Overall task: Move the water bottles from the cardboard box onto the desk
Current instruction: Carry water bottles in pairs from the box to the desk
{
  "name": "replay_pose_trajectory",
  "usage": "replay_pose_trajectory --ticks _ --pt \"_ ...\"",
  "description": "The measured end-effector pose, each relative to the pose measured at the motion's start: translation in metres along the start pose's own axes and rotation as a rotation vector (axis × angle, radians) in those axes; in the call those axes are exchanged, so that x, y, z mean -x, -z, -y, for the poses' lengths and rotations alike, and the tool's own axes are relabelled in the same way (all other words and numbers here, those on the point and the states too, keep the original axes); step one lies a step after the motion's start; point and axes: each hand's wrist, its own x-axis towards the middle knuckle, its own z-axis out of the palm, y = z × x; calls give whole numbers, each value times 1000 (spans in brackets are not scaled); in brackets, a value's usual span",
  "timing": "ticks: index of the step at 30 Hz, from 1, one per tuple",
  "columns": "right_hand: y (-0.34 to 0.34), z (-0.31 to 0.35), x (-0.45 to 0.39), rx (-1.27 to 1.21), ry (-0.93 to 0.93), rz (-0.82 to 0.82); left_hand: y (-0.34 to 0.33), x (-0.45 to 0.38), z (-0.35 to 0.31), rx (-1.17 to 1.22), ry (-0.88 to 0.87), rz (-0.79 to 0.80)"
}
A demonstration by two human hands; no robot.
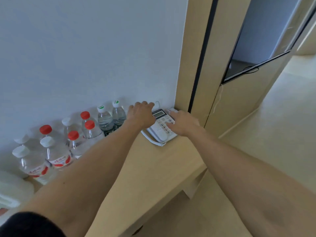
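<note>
Several water bottles stand on the light wooden desk [153,168] in a row along the white wall. Some have red caps [89,124], some white caps [47,141], and two have green-marked caps [105,117]. The cardboard box is out of view. My left hand [141,115] reaches just right of the bottles, its fingers curled over the left side of a white telephone [160,132]. My right hand [183,123] lies on the telephone's right side with its fingers stretched forward. Neither hand holds a bottle.
The telephone sits in the desk's far right corner, against a wooden panel [189,65]. A coiled cord [153,142] hangs at its near edge. A wall-mounted screen [259,40] is to the right. A white container [12,189] stands at the far left.
</note>
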Motion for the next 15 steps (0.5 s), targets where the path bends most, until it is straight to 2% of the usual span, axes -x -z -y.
replay_pose_trajectory --ticks 8,10,15 --pt "1 -143 79 -32 -266 24 -27 -9 -175 23 -234 57" --pt "-1 -166 94 -44 -296 18 -31 -9 -202 15 -241 63" --pt "-6 -273 170 -72 -441 5 -51 8 -331 1 -363 144"
